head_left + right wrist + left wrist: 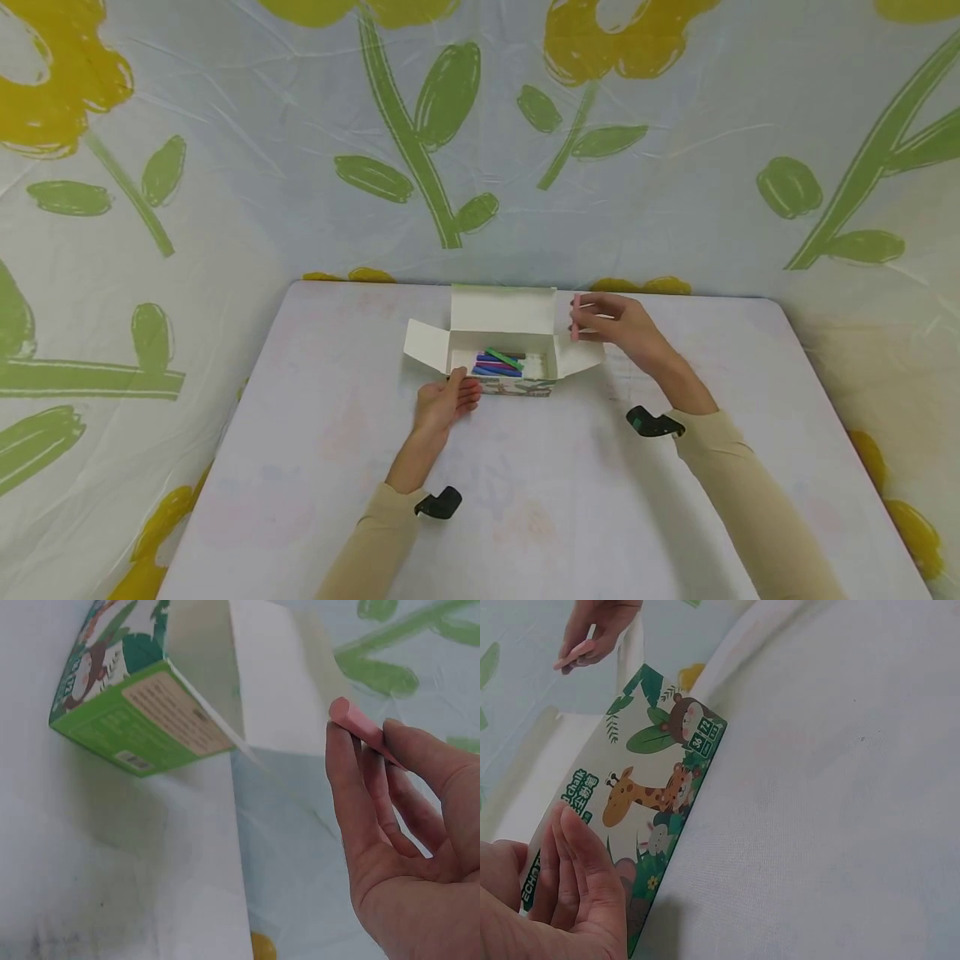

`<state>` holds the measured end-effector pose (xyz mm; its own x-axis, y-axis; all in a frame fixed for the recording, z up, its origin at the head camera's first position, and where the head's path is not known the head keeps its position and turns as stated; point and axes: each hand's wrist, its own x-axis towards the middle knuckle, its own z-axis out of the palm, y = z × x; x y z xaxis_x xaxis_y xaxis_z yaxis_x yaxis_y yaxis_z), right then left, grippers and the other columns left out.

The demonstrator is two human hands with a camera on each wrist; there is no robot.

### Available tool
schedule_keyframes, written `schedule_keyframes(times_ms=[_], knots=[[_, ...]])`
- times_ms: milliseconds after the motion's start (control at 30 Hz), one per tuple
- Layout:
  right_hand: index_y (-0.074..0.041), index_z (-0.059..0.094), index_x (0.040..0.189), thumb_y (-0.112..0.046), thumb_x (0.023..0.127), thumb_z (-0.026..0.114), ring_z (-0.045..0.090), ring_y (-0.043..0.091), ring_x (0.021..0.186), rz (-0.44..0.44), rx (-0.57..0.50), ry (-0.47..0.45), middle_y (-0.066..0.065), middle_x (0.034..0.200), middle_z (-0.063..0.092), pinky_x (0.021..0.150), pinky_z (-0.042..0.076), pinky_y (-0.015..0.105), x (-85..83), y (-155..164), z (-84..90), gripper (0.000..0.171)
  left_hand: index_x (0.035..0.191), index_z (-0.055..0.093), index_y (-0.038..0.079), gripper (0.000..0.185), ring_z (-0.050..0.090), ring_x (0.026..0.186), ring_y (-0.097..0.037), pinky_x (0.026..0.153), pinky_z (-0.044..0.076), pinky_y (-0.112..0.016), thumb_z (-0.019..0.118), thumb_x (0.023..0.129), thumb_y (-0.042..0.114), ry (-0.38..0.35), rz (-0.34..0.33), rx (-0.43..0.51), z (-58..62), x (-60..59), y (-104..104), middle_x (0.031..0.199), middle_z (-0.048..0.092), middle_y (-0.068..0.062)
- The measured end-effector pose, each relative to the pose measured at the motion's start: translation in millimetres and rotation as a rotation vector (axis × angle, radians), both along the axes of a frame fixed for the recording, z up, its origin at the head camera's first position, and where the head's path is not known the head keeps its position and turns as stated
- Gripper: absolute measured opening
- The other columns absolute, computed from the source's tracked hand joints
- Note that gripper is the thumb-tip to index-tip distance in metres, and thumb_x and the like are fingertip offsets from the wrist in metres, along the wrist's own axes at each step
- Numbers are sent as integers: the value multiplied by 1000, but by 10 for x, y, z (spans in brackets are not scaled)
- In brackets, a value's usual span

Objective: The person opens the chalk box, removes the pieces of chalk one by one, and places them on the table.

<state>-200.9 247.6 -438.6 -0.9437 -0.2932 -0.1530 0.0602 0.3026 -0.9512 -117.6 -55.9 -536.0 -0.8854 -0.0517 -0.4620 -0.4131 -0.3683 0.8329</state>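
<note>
A cardboard chalk box (525, 387) stands on the table with its flaps spread. Blue, green, brown and other coloured chalk sticks (498, 367) lie inside toward its left. My left hand (444, 402) grips the box's front wall near the left corner, thumb at the rim and fingers along the animal-printed face (641, 799). Above the right flap (577, 357), my right hand (618, 325) pinches a pink chalk stick (356, 724) between thumb and fingertips. In the head view that stick (575, 317) is held upright, apart from the box.
A pale cloth covers the table (510, 508). Behind it hangs a flower-printed curtain (300, 167), close to the table's back edge. The box's back flap (502, 310) stands raised, and the left flap (427, 344) sticks out sideways.
</note>
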Motion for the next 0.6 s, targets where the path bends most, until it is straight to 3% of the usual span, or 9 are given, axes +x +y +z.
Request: schedule_keyframes(times_ms=[133, 467, 600], knots=[[-1, 54, 142, -33, 102, 67, 69, 13, 106, -27, 3, -24, 10, 120, 70, 94, 57, 26, 1, 159, 2, 53, 104, 71, -13, 39, 70, 72, -11, 69, 60, -22, 63, 103, 26, 4, 1, -8, -2, -3, 5, 85, 75, -9], [-2, 52, 142, -34, 101, 67, 67, 10, 108, -101, -51, -66, 3, 122, 67, 92, 57, 23, 39, 495, -43, 55, 102, 71, -12, 37, 70, 72, -12, 68, 60, -22, 62, 103, 24, 8, 6, -13, 1, -4, 3, 86, 75, -11], [-3, 50, 145, -36, 101, 66, 68, 7, 104, -128, -25, -82, 0, 121, 67, 90, 56, 20, 79, 624, -109, 57, 102, 71, -12, 38, 70, 73, -12, 69, 60, -22, 62, 103, 25, 11, 2, -26, 6, 1, 7, 86, 75, -11]])
